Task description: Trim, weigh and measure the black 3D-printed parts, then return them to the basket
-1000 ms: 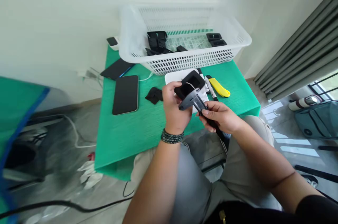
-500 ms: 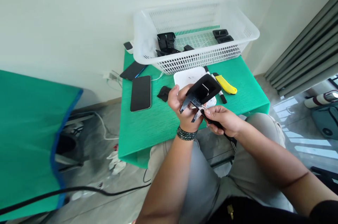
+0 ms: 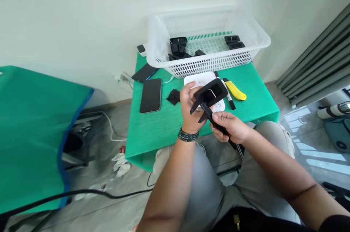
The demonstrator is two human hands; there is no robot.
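My left hand (image 3: 189,110) is wrapped around a black rectangular frame-like part (image 3: 200,93) with an opening in its middle; some fingers are hidden behind it. A braided bracelet is on that wrist. In my right hand (image 3: 229,126) is a black caliper (image 3: 207,111), gripped along its body with the thumb on top. Its jaws stand apart and lie just below the near edge of the part, by the left palm. Whether the jaws touch the part I cannot tell. Behind the hands, a white device (image 3: 201,77) lies partly covered.
A white basket (image 3: 213,65) with several black parts stands at the back of the green-covered table (image 3: 153,130). A phone (image 3: 151,95) and a small black piece (image 3: 173,96) lie left. A yellow cutter (image 3: 235,90) and a marker (image 3: 229,99) lie right.
The caliper has turned slightly in my right hand, and its jaws sit a little further right. My left hand has tilted a bit with the black part. The whole view has shifted slightly.
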